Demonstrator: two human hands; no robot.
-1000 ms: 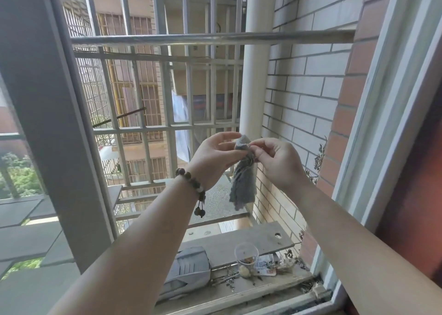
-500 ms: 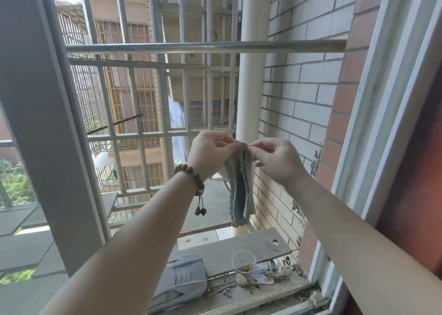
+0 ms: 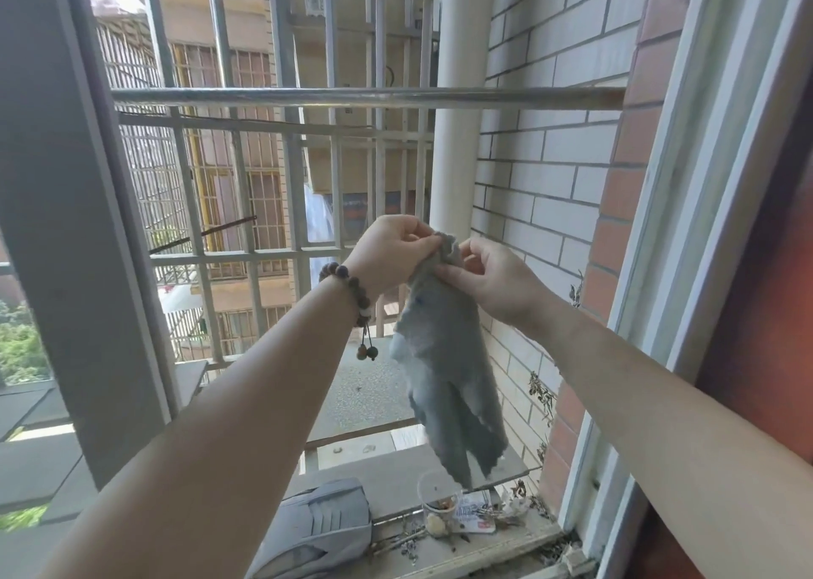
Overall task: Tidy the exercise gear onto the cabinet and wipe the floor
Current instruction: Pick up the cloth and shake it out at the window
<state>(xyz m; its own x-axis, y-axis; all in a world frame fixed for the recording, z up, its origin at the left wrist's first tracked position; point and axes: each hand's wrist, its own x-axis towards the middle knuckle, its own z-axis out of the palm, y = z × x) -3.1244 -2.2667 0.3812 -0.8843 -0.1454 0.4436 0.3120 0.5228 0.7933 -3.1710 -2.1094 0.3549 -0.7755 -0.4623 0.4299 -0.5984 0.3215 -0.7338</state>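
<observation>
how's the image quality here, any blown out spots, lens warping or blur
Head view: the sky at top left is blown out white, and the window frame in front of it sits in dull shade. Wide-angle warping bows the frame and grille bars. The left hand, right hand and grey cloth are fairly sharp, though the cloth's lower edge looks slightly soft.

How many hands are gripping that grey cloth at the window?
2. The left hand, with a bead bracelet on its wrist, pinches the grey cloth at its top edge; the right hand pinches the same edge just beside it. None looks hidden.
</observation>
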